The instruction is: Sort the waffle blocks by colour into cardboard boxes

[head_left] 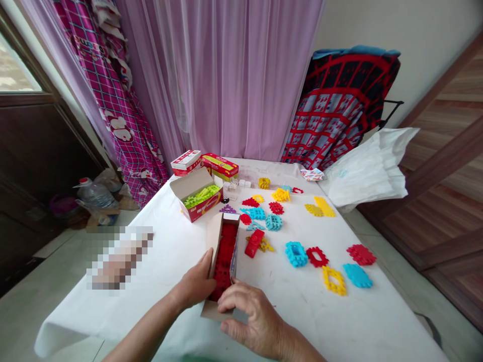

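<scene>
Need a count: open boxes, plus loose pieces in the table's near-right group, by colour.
Open boxes: 2 (red-filled box, green-filled box)
Blue pieces: 2 (hollow blue block, solid-looking blue piece)
Red pieces: 2 (red ring, solid-looking red piece)
Yellow pieces: 1 (yellow ring)
Total: 7

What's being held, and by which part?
The open box of red pieces: left hand grips its left side; right hand is at its near right corner, grip unclear.
</scene>
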`<state>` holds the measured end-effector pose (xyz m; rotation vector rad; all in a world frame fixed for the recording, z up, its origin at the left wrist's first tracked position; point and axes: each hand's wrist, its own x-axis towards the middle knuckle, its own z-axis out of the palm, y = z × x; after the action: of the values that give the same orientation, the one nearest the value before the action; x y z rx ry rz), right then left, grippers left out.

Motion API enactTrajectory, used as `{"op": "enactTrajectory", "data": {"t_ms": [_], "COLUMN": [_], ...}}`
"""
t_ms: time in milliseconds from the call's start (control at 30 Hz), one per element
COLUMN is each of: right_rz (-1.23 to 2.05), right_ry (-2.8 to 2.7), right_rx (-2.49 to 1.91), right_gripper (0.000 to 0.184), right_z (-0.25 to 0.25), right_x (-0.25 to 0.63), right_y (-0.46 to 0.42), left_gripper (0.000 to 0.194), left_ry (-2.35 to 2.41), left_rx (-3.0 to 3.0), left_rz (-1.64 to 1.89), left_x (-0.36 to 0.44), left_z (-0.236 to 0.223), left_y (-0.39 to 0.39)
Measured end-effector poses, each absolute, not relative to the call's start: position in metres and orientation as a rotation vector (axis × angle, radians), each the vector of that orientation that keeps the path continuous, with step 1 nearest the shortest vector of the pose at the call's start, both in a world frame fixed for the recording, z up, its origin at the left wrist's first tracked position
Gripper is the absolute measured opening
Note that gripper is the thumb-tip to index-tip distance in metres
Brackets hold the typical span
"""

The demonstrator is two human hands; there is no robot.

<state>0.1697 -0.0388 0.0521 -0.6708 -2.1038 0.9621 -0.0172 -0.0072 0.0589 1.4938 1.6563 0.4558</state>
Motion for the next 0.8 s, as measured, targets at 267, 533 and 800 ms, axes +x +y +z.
{"op": "enactTrajectory", "data": {"t_ms": [267, 533, 800], "right_rz": [0.725, 0.288, 0.457], "right_ry": [-2.254, -2.571, -2.809], "right_rx": [-0.675, -0.913, -0.887], "right_gripper": [0.024, 0.023, 0.021], "right_z": [0.067, 0.069, 0.069], "right_x": [0.168, 0.166, 0.159], "right_y": [-0.023, 0.046, 0.052], "left_gripper": [0.071, 0.068, 0.051], "left_ry": [1.598, 1.578, 1.703], "left_rx": [1.723, 1.804, 1.773], "left_rz": [0.298, 0.201, 0.201], "left_x": [-0.05, -0.083, -0.09], "left_z": [0.084, 0.104, 0.093], "left_y": [0.027, 0.047, 0.052]}}
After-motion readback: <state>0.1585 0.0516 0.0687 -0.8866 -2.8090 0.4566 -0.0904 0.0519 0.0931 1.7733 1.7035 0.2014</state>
